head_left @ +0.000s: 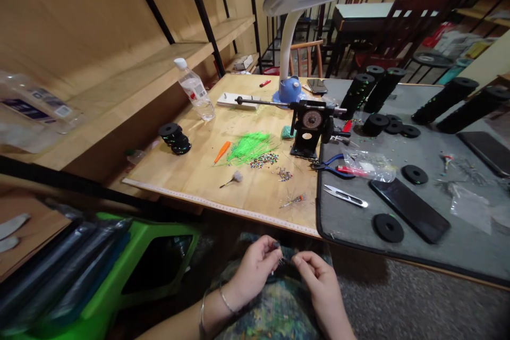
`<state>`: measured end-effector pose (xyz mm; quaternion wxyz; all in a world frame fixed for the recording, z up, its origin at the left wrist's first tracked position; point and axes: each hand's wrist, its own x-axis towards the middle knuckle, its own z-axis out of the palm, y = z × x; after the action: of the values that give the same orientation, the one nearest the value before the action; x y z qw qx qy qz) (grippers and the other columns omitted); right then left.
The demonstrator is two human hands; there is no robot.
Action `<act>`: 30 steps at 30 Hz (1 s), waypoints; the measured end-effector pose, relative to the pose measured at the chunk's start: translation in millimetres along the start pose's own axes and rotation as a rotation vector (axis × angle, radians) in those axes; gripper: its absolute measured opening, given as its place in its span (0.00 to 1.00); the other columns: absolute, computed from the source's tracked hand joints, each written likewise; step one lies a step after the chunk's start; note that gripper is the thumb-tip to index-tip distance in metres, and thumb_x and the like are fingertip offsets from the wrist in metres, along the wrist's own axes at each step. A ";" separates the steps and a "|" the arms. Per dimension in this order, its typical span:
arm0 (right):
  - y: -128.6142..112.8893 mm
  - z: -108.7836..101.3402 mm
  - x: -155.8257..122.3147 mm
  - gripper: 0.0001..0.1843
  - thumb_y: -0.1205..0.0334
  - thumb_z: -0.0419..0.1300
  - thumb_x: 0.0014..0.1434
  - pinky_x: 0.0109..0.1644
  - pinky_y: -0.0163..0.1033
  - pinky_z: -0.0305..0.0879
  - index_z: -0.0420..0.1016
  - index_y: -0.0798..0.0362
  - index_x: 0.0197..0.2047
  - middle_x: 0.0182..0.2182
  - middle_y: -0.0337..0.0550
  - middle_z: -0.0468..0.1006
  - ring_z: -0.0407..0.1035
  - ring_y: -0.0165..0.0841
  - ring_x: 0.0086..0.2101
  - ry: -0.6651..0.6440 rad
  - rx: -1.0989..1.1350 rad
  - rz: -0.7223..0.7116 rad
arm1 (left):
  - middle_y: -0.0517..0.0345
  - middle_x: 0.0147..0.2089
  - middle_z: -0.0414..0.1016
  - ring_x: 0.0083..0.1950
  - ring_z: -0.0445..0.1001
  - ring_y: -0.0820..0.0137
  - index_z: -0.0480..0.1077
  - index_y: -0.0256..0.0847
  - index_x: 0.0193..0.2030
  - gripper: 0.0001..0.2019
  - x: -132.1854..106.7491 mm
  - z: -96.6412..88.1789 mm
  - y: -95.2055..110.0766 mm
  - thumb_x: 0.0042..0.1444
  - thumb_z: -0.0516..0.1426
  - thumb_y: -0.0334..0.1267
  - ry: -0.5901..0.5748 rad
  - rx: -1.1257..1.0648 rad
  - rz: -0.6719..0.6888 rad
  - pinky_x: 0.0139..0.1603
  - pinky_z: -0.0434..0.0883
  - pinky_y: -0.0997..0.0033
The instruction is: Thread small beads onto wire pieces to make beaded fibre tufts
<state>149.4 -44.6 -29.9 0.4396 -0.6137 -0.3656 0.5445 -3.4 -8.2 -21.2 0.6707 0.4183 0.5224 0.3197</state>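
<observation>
My left hand (255, 271) and my right hand (319, 279) are held close together over my lap, below the table's front edge. Both pinch a tiny dark item (283, 260) between fingertips; I cannot make out what it is. A bracelet sits on my left wrist. On the wooden table (199, 170) above lie green strands (249, 146), a pile of coloured beads (263, 160) and an orange tool (221, 152).
A black winding device (311, 130) and a blue desk lamp (295, 10) stand mid-table. On the grey mat (438, 180) lie snips (345, 196), pliers (332, 164), a phone (408, 210), black discs and rolls. A water bottle (195, 90) stands at left; a green stool (119, 276) is beside my lap.
</observation>
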 end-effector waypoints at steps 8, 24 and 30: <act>3.3 6.2 -4.7 0.19 0.48 0.60 0.51 0.23 0.33 0.45 0.76 0.57 0.25 0.16 0.31 0.54 0.47 0.27 0.19 -0.074 -0.148 -0.049 | 0.66 0.25 0.61 0.25 0.59 0.76 0.63 0.38 0.30 0.12 3.3 3.1 3.0 0.51 0.59 0.44 0.003 0.020 0.033 0.25 0.58 0.75; 2.0 6.4 -8.9 0.18 0.49 0.58 0.56 0.23 0.34 0.45 0.78 0.56 0.28 0.16 0.31 0.55 0.48 0.28 0.18 -0.088 -0.253 -0.147 | 0.67 0.24 0.60 0.23 0.57 0.77 0.62 0.38 0.30 0.12 2.0 2.6 0.8 0.51 0.59 0.45 -0.011 0.015 0.003 0.24 0.56 0.75; 3.8 6.3 -6.8 0.19 0.49 0.57 0.57 0.23 0.34 0.44 0.78 0.57 0.28 0.16 0.31 0.54 0.48 0.27 0.18 -0.082 -0.280 -0.154 | 0.66 0.24 0.60 0.25 0.58 0.76 0.62 0.38 0.30 0.11 -0.6 4.1 5.0 0.52 0.58 0.43 -0.027 0.024 0.021 0.26 0.58 0.75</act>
<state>142.1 -51.4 -31.2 0.3751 -0.6162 -0.5016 0.4775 0.4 -7.3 -16.0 0.6694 0.4358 0.5127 0.3148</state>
